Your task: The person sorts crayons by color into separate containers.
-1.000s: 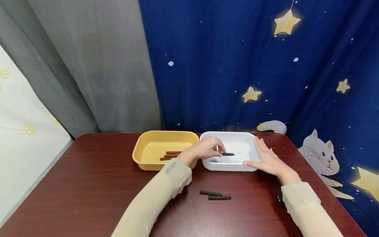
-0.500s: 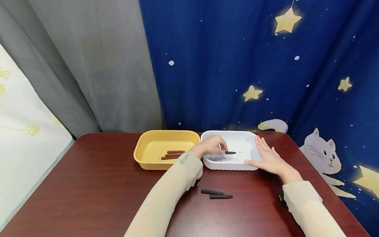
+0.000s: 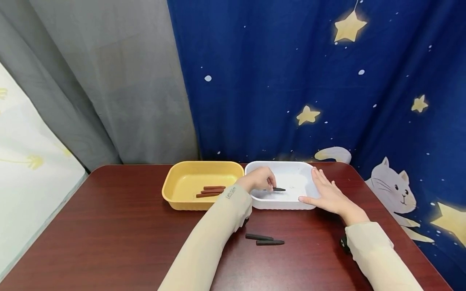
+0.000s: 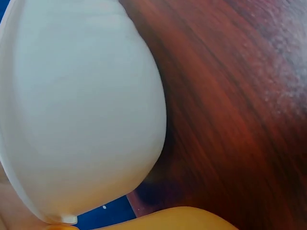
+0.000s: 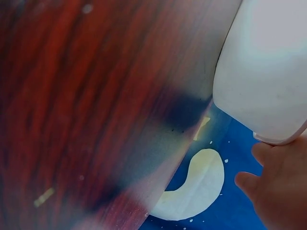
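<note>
In the head view, my left hand reaches into the white plastic basin. Its fingers and thumb pinch a black crayon, whose tapered end points right, low over the basin floor. The other end is hidden by the fingers. My right hand lies with straight fingers against the basin's right end, thumb at the front rim. Two more black crayons lie on the table in front of the basin. The left wrist view shows mostly the white basin's outer wall; in the right wrist view, fingers touch near its rim.
A yellow basin stands just left of the white one, with several reddish-brown crayons inside, partly behind my left sleeve. Both are near the far edge of the dark red table. Blue and grey curtains hang behind it.
My left forearm has swung right and its hand has shifted slightly right over the white basin, still pinching the black crayon. The right hand keeps its place at the basin's end.
</note>
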`<state>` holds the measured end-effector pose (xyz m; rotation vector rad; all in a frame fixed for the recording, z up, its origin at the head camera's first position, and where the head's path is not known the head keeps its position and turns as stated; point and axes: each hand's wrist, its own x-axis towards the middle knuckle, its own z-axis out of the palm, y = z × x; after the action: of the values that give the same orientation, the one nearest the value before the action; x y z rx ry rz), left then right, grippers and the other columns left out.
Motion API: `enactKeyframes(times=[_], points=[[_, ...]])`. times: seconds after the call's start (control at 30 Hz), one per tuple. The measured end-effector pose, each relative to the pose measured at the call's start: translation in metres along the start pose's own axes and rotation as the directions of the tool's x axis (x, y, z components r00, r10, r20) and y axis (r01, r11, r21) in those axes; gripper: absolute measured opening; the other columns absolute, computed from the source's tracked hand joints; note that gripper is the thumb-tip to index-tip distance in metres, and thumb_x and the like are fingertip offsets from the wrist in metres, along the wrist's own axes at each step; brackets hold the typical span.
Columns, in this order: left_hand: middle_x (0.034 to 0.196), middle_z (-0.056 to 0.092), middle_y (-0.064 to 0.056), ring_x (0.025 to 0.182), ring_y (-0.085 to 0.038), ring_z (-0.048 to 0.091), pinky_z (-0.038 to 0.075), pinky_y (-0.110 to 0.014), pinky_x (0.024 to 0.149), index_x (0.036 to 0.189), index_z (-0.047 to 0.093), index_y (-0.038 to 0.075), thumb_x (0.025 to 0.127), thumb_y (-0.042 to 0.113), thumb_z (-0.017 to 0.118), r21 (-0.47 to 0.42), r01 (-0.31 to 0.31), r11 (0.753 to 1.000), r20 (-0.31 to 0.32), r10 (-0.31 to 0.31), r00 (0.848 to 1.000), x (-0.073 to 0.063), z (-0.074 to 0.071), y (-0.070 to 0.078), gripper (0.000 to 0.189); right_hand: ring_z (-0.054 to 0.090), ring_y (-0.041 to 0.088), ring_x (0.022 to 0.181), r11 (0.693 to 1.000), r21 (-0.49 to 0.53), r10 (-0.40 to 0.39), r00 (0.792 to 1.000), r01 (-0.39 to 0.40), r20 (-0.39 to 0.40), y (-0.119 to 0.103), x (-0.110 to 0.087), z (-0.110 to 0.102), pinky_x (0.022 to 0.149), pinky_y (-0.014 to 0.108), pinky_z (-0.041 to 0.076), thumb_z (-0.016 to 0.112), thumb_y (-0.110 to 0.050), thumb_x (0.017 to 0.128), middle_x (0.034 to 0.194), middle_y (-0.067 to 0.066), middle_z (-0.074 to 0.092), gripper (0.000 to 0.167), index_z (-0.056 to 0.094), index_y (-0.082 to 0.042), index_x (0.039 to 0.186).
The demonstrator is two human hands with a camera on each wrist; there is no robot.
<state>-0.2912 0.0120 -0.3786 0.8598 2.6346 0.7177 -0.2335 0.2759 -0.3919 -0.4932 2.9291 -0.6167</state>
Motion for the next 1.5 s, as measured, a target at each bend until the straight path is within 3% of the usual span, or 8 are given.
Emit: enactKeyframes(times=[0.17,0.33,0.63,0.8,1.03,1.2,1.5], points=[[0.088,0.073,0.000,0.080,-0.007,0.058,0.048,-0.018,0.076,0.090,0.079,0.010,0.083,0.003,0.077,0.087,0.045,0.995,0.006,-0.046,0.999,-0.005,0.004,-0.005,0.010,0.000,0.042,0.154,1.000,0.007,-0.006,1.000,0.006,0.008,-0.004,0.003,0.005,0.115,0.072,0.005,0.063,-0.066,0.085,0.166,0.023,0.001,0.116,0.003,0.001,0.158],[0.091,0.075,-0.001,0.084,-0.010,0.061,0.050,-0.020,0.080,0.090,0.079,0.009,0.082,0.003,0.077,0.162,0.004,0.987,0.017,-0.007,1.000,-0.003,0.004,-0.002,0.010,0.001,0.042,0.154,1.000,-0.002,0.002,1.000,-0.002,-0.003,-0.003,0.002,0.003,0.115,0.073,0.006,0.064,-0.064,0.085,0.166,0.024,0.001,0.116,0.004,0.002,0.158],[0.093,0.074,-0.001,0.083,-0.008,0.058,0.048,-0.018,0.075,0.094,0.079,0.011,0.089,0.010,0.072,0.126,0.003,0.992,-0.013,-0.002,1.000,0.002,0.001,0.003,0.008,0.000,0.043,0.154,1.000,-0.005,0.013,1.000,-0.013,-0.006,0.001,-0.001,-0.002,0.115,0.073,0.006,0.064,-0.064,0.085,0.166,0.024,0.001,0.116,0.004,0.002,0.158],[0.097,0.074,-0.003,0.087,-0.012,0.062,0.050,-0.020,0.076,0.099,0.078,0.010,0.091,0.011,0.070,0.113,-0.049,0.992,-0.009,0.050,0.999,-0.004,-0.007,0.008,0.012,0.000,0.043,0.153,1.000,0.000,0.012,1.000,-0.012,-0.013,0.000,0.000,-0.004,0.115,0.073,0.006,0.064,-0.064,0.085,0.166,0.025,0.001,0.116,0.003,0.003,0.158],[0.099,0.076,-0.003,0.090,-0.013,0.066,0.052,-0.020,0.079,0.102,0.077,0.008,0.093,0.012,0.068,0.161,-0.134,0.978,0.004,0.135,0.991,-0.023,-0.017,0.009,0.014,-0.001,0.043,0.153,1.000,0.006,0.018,1.000,-0.018,0.001,0.002,-0.004,-0.002,0.115,0.072,0.005,0.063,-0.065,0.085,0.166,0.024,-0.001,0.116,0.002,0.002,0.158],[0.101,0.075,-0.004,0.091,-0.016,0.068,0.053,-0.023,0.082,0.103,0.077,0.005,0.093,0.011,0.066,0.173,-0.209,0.962,-0.030,0.218,0.976,-0.041,-0.025,0.008,0.016,0.000,0.046,0.153,1.000,0.009,0.003,1.000,-0.003,-0.007,0.003,-0.007,-0.002,0.113,0.075,0.007,0.064,-0.062,0.086,0.165,0.026,0.001,0.115,0.005,0.006,0.157],[0.103,0.073,-0.002,0.092,-0.014,0.065,0.053,-0.023,0.084,0.107,0.076,0.008,0.096,0.013,0.064,0.205,-0.264,0.943,-0.046,0.278,0.959,-0.082,-0.039,0.017,0.017,-0.003,0.044,0.153,1.000,0.020,-0.007,1.000,0.006,0.002,0.000,-0.003,-0.001,0.114,0.074,0.006,0.064,-0.061,0.087,0.166,0.025,-0.002,0.115,0.002,0.004,0.157]])
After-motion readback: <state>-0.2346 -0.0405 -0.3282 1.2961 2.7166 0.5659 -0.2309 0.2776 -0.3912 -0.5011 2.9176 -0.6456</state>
